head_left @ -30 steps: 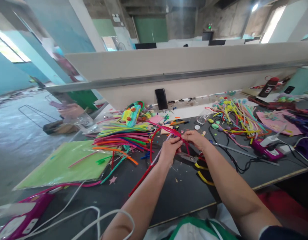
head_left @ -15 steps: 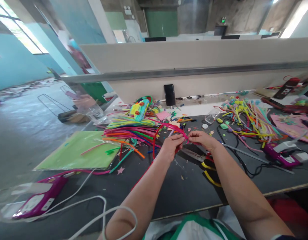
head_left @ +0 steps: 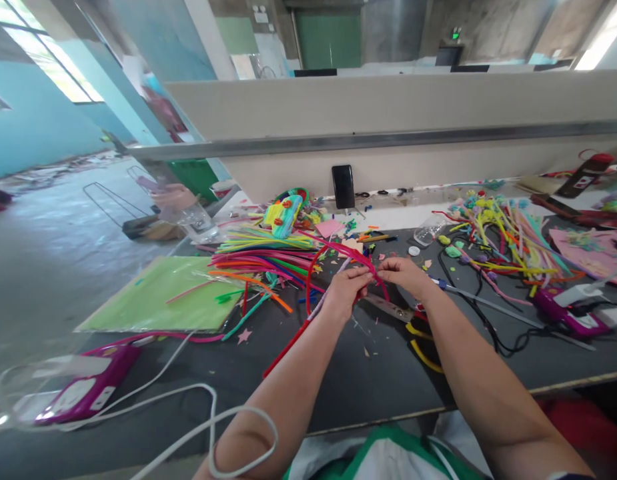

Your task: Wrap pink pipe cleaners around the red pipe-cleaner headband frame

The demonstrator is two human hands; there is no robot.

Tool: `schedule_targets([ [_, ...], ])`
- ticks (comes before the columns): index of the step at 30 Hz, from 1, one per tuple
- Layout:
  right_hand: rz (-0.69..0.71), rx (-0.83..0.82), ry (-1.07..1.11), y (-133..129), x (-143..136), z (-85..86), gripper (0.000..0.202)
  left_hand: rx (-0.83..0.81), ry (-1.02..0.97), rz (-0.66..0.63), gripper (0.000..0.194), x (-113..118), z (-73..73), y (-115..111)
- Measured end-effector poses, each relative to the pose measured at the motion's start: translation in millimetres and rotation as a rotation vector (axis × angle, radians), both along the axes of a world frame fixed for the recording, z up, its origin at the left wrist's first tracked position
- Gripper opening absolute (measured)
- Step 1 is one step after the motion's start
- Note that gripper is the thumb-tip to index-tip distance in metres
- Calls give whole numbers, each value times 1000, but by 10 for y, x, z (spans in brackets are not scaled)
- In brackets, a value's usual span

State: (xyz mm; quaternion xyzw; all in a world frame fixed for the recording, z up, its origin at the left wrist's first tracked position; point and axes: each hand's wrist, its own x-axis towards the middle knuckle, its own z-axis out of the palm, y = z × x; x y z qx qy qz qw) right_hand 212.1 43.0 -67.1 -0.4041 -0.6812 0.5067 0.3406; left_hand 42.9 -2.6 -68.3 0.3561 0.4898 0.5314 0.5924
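Observation:
Between my hands run bright pink pipe cleaners (head_left: 355, 255), bunched together near my fingertips. My left hand (head_left: 349, 288) pinches the bunch from the left. On the other side my right hand (head_left: 402, 275) has thumb and forefinger closed on the same strands, close to the left fingertips. A pink end hangs down between the two hands. Just below them lie scissors (head_left: 391, 309) with yellow and black handles, partly covered by my right forearm. A red pipe cleaner (head_left: 288, 350) passes beside my left forearm. Left of my hands is a thick pile of coloured pipe cleaners (head_left: 268, 259).
A phone (head_left: 343, 187) leans on the white partition (head_left: 288, 160). At left lie a green sheet pack (head_left: 153, 297), a purple power strip (head_left: 91, 383) and a white cable (head_left: 208, 393). Twisted pipe cleaners (head_left: 508, 240) and another power strip (head_left: 571, 312) occupy the right.
My hands stay close together on the pink pipe cleaners. A pink end now hangs lower between them, and more of the red pipe cleaner shows by my left forearm. The view has shifted slightly.

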Motion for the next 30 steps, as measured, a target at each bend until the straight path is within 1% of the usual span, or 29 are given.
schedule_targets([
  [5, 0, -16, -52, -14, -4, -4, 23, 31, 52, 14, 40, 24, -13, -9],
  [8, 21, -69, -39, -11, 1, -25, 26, 68, 105, 38, 36, 34, -14, -22],
  [10, 9, -75, -33, -12, -12, -34, 26, 80, 142, 57, 34, 42, -11, -34],
  [15, -86, 40, -119, -64, -100, -4, 19, 102, 247, 73, 29, 70, -28, -46],
  [21, -141, 179, -231, -140, -162, 61, 16, 153, 319, 74, 25, 78, -108, -30],
  [23, -103, 161, -206, -130, -148, 62, 19, 157, 326, 78, 27, 72, -117, -32],
  [26, -20, 71, -89, -88, -117, 30, 21, 160, 332, 89, 29, 66, -108, -43],
  [28, -12, 34, -29, -57, -104, -9, 20, 162, 342, 89, 30, 67, -96, -52],
  [30, -37, 39, -14, -28, -101, -52, 20, 158, 350, 84, 31, 71, -85, -62],
])
